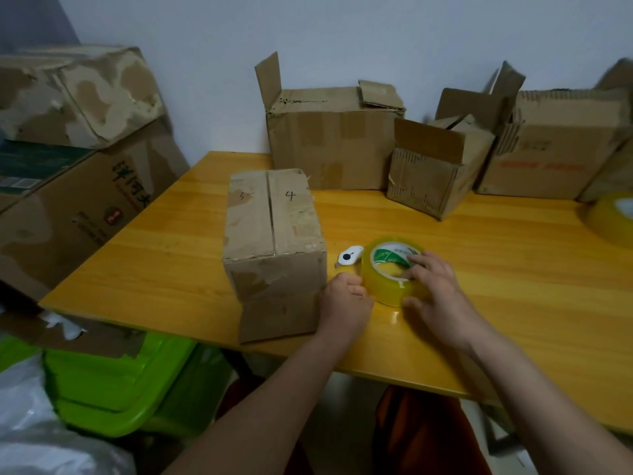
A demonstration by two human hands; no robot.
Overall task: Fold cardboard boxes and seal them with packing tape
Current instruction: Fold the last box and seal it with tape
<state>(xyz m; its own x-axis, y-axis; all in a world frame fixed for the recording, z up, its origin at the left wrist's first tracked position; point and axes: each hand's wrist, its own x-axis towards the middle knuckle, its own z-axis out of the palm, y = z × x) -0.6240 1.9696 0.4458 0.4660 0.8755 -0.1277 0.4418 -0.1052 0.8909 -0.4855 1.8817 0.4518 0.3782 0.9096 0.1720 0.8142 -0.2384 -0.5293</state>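
A closed cardboard box (274,234) marked "3" and "4" stands on the yellow wooden table (513,286), its top flaps meeting along a centre seam. Right of it lies a roll of yellowish packing tape (387,272) with a green and white core label. My right hand (431,286) grips the roll, fingers over its top and into the core. My left hand (346,299) pinches at the roll's left side, close to the box's near right corner. A small white cutter (349,257) lies just behind the roll.
Several opened cardboard boxes (332,138) stand along the back wall. A second tape roll (613,217) sits at the right edge. Large stacked cartons (75,166) stand left of the table, with a green plastic bin (120,382) below.
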